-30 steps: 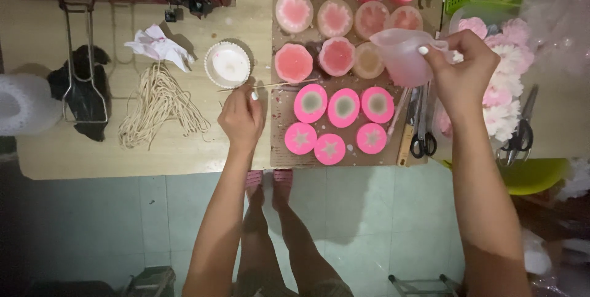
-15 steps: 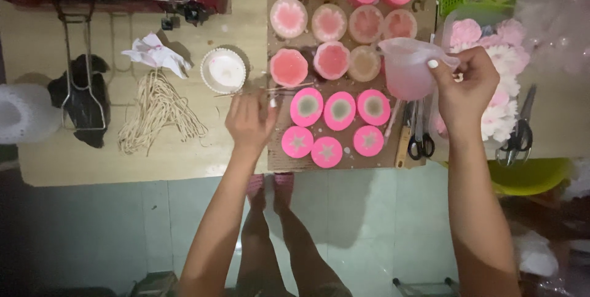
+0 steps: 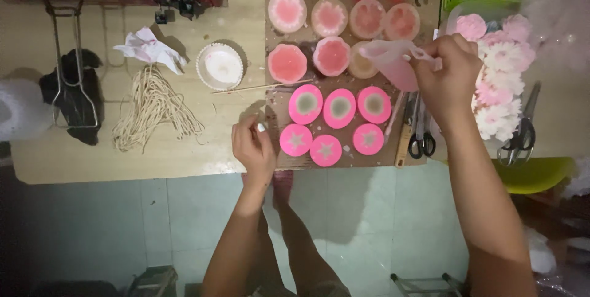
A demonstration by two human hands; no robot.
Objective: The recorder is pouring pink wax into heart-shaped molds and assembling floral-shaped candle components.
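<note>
Head view: a translucent pink jug point(image 3: 393, 63) is sitting tilted in the upper right of the frame, over the pink flower moulds point(image 3: 332, 56), with the right hand point(image 3: 447, 79) clasping its handle. The left hand point(image 3: 253, 146) is resting loosely curled, gripping nothing, at lower centre beside round pink moulds point(image 3: 339, 108); black-handled scissors point(image 3: 421, 140) are lying nearby.

Translucent plastic jug point(image 3: 393, 63), matt wooden table point(image 3: 123, 162)

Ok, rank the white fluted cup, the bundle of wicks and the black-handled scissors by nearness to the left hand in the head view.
1. White fluted cup, up-left of the left hand.
2. Bundle of wicks, further left.
3. Black-handled scissors, far right.
</note>
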